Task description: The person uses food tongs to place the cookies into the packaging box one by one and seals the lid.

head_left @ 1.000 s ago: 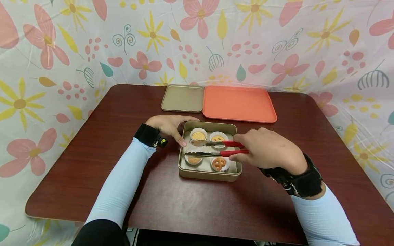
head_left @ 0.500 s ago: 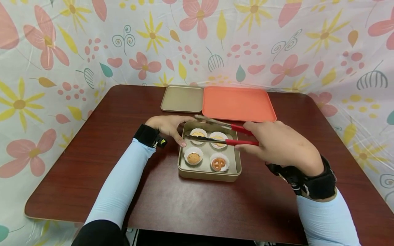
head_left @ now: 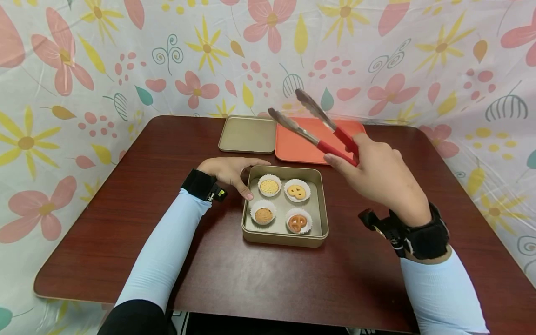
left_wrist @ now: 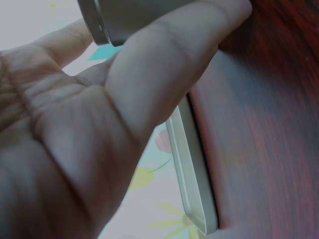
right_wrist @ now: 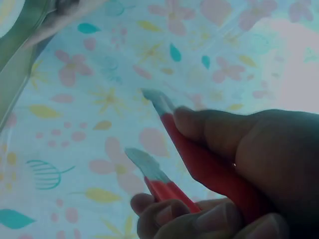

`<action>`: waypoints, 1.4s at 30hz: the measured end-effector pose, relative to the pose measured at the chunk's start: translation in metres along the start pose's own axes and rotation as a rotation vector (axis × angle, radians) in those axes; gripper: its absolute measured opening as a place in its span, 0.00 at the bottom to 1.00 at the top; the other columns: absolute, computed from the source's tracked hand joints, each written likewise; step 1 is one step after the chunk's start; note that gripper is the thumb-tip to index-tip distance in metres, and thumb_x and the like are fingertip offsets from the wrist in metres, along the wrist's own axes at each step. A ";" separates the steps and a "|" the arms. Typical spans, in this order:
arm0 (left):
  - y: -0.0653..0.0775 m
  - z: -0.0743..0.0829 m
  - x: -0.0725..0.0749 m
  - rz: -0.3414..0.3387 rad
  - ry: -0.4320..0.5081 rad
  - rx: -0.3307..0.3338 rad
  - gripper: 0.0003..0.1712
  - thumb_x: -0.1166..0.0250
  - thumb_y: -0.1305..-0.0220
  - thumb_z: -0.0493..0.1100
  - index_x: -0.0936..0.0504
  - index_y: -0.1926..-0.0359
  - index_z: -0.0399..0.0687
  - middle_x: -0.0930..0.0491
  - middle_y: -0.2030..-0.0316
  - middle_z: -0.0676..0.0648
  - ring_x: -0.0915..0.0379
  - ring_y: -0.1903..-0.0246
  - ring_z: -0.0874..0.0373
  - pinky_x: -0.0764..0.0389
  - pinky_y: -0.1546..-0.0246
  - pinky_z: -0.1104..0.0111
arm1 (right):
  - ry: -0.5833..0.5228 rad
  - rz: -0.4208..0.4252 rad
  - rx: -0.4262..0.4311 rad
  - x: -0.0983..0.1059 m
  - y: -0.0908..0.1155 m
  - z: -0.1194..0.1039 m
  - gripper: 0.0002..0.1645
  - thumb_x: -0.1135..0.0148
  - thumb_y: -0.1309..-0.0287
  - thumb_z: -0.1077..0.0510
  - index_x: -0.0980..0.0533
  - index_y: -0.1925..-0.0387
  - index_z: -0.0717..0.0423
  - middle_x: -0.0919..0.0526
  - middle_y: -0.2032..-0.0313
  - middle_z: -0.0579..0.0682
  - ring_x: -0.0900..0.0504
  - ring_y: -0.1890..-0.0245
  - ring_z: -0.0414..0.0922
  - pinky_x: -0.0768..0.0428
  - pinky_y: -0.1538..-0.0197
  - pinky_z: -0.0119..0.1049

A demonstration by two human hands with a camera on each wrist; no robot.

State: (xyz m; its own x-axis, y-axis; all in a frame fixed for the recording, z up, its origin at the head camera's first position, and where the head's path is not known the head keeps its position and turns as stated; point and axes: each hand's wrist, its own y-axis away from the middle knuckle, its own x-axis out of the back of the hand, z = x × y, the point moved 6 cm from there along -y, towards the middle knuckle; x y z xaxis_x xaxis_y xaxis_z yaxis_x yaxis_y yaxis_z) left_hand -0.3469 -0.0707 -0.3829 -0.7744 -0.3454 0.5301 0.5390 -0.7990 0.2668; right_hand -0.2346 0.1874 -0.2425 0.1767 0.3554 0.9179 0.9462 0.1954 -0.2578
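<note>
So closest to you are your light blue sleeves (head_left: 163, 249), each ending in a black strap (head_left: 425, 237) round the wrist, laid out over a dark reddish-brown bench (head_left: 234, 284). Just past that, in the middle of the bench, sits the rectangular tan tin (head_left: 284, 239), lidless, with four cookies in white paper cups inside. In the near row you've got a brown round cookie (head_left: 264, 215) on the left and a brown pretzel-shaped cookie (head_left: 298, 224) on the right; behind those, a yellow round cookie (head_left: 269, 186) on the left and a yellow pretzel-shaped cookie (head_left: 296, 191) on the right. Your left hand (head_left: 232, 173) is at the far left part of the tin, thumb lying on the left rim and the fingers spread away from it toward the back corner, pretty straight. Your right hand (head_left: 383, 172) is beyond and to the right of the tin, up in the air, with its thumb and fingers clamped on the red handles of the tongs (head_left: 311, 137). The tongs point away from you and to the left, metal tips apart with nothing between them, clear of all the cookies. In your head view they cross in front of an orange tray (head_left: 293, 151) at the far edge of the bench. A shallow tan tray (head_left: 248, 135) sits just left of that one, edges pretty much meeting. Behind everything hangs a white cloth (head_left: 234, 23) printed with pink and yellow flowers.
</note>
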 end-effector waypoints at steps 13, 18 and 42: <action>0.001 0.001 -0.002 -0.016 0.041 -0.022 0.59 0.21 0.58 0.41 0.46 0.28 0.54 0.38 0.36 0.44 0.37 0.39 0.48 0.35 0.40 0.56 | -0.040 0.046 -0.123 -0.008 -0.026 0.038 0.44 0.52 0.45 0.24 0.34 0.60 0.65 0.28 0.77 0.58 0.29 0.81 0.53 0.33 0.79 0.42; 0.001 0.001 -0.002 -0.014 0.017 -0.020 0.58 0.22 0.56 0.39 0.46 0.28 0.54 0.37 0.35 0.45 0.39 0.38 0.49 0.36 0.39 0.58 | -0.071 0.019 -0.208 -0.017 -0.038 0.062 0.48 0.54 0.46 0.23 0.35 0.55 0.67 0.29 0.74 0.60 0.29 0.77 0.55 0.32 0.77 0.44; 0.000 0.000 0.001 -0.003 0.007 -0.006 0.59 0.20 0.59 0.44 0.45 0.28 0.58 0.39 0.35 0.46 0.40 0.38 0.50 0.35 0.40 0.59 | -0.026 -0.070 -0.549 -0.053 -0.055 0.191 0.59 0.65 0.42 0.23 0.43 0.48 0.82 0.33 0.60 0.74 0.31 0.62 0.72 0.28 0.65 0.62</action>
State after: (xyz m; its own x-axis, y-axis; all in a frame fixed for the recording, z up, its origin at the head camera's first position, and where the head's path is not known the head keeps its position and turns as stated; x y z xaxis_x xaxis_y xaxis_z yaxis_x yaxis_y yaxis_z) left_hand -0.3474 -0.0711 -0.3829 -0.7785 -0.3461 0.5235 0.5344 -0.8029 0.2639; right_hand -0.3481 0.3324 -0.3344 0.1084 0.3820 0.9178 0.9590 -0.2834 0.0047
